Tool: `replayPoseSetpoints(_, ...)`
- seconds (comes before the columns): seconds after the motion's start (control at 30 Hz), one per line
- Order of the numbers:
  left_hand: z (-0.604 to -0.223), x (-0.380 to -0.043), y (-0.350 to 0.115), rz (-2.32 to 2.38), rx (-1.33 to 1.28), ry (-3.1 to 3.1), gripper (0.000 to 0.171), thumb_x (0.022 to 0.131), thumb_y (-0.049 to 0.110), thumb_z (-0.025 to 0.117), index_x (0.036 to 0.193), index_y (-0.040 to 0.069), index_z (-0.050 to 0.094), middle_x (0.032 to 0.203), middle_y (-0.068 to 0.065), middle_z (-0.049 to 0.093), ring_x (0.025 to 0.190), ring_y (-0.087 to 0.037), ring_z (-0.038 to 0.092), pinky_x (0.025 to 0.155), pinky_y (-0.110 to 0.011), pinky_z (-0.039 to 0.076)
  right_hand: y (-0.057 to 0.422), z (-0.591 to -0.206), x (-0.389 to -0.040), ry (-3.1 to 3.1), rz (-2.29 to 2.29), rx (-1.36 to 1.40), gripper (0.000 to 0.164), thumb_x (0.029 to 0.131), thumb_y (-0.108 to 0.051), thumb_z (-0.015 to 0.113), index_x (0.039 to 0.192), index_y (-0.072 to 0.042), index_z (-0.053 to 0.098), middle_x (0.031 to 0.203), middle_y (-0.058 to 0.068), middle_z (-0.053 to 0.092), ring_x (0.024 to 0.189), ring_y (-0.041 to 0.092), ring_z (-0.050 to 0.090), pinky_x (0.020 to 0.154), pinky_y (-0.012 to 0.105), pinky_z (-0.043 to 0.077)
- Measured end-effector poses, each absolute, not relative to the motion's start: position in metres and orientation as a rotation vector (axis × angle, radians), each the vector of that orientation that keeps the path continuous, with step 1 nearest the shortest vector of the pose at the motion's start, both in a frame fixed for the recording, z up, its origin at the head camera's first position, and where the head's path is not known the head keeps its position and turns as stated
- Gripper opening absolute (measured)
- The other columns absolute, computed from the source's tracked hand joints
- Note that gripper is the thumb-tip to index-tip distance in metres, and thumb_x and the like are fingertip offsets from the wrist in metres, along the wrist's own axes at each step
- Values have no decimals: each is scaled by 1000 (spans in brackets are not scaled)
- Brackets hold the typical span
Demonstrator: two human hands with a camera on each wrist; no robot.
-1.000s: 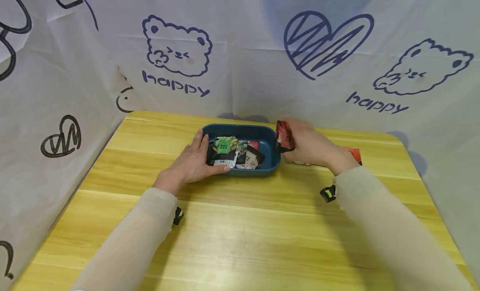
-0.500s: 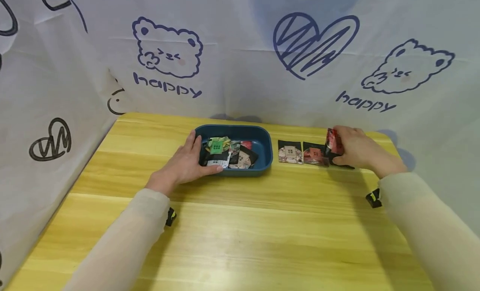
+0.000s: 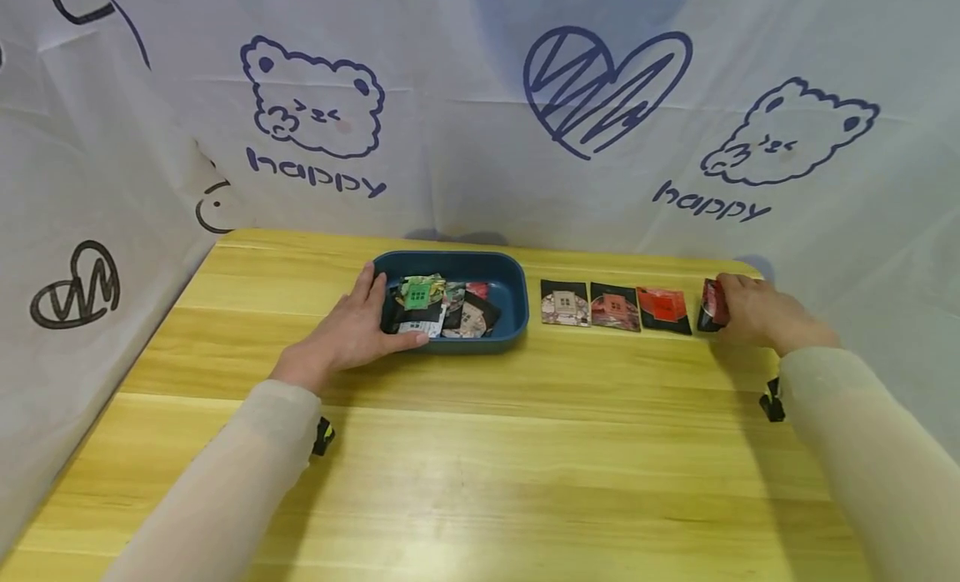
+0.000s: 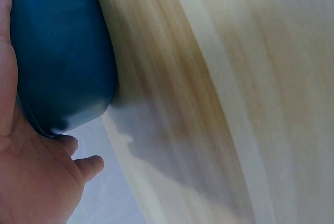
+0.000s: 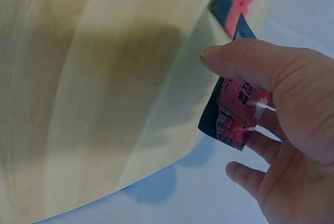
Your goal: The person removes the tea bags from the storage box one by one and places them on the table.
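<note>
My left hand (image 3: 347, 333) rests against the left end of a dark blue box (image 3: 517, 303), fingers along its left side and thumb along the front rim. Within the box lie several small sachets (image 3: 416, 297), overlapping, a green-labelled one on top. At the table's far right, my right hand (image 3: 761, 313) pinches a black and red sachet (image 5: 237, 104) between thumb and fingers, tilted above the surface. To the left of that hand, a beige-labelled sachet (image 3: 566, 303), a pinkish-red one (image 3: 616, 307) and a bright red one (image 3: 663, 308) lie flat in a row.
The wooden table (image 3: 480, 449) has its back edge against a white cloth (image 3: 457, 173) with drawings. Its right back corner is close to my right hand. A small black and yellow device (image 3: 772, 400) sits at each wrist.
My right hand has carried the sachet from beside the box rightward past the row, uncovering the flat sachets. My left hand stays at the box, and the view has shifted slightly.
</note>
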State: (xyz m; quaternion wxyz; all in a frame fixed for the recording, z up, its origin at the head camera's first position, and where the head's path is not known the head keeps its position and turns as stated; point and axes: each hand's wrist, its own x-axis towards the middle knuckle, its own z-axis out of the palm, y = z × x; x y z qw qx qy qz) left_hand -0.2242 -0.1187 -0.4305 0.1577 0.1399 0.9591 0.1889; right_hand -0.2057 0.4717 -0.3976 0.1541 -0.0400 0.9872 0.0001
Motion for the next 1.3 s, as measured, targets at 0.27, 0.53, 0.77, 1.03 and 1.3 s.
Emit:
replayPoseSetpoints(0.27, -430, -225, -119, 536, 391, 2732, 141, 78, 97, 51, 169, 6, -6, 174, -9, -28, 156, -58, 13, 125, -68, 21, 479, -409, -210, 2806, 58, -106, 95, 83, -25, 83, 151, 14, 30, 151, 44, 38, 136, 63, 41, 108, 75, 41)
replayPoseSetpoints(0.53, -430, -225, -120, 539, 391, 2737, 142, 77, 98, 51, 169, 6, -6, 174, -9, -28, 157, -56, 13, 125, -67, 23, 472, -417, -216, 2807, 22, -152, 86, 81, -15, 80, 147, 16, 34, 148, 47, 40, 136, 66, 37, 112, 75, 36)
replayPoseSetpoints(0.77, -430, -225, -119, 542, 402, 2736, 141, 78, 97, 52, 170, 7, -5, 174, -9, -28, 157, -57, 14, 125, -67, 24, 470, -419, -221, 2720, 27, -77, 84, 88, -11, 71, 157, 10, 28, 159, 40, 29, 145, 65, 25, 113, 80, 30)
replayPoseSetpoints(1.03, -430, -225, -119, 545, 409, 2731, 141, 77, 98, 51, 170, 8, -6, 173, -7, -31, 158, -56, 13, 125, -67, 23, 462, -417, -223, 2676, 67, -75, 76, 90, -10, 64, 158, 6, 33, 162, 36, 31, 146, 64, 26, 112, 81, 31)
replayPoseSetpoints(1.3, -431, -226, -119, 550, 406, 2732, 141, 77, 98, 51, 170, 8, -5, 173, -6, -31, 158, -55, 13, 125, -67, 23, 458, -418, -225, 2676, 89, -95, 71, 92, -8, 59, 157, 5, 35, 161, 36, 32, 142, 66, 31, 111, 79, 34)
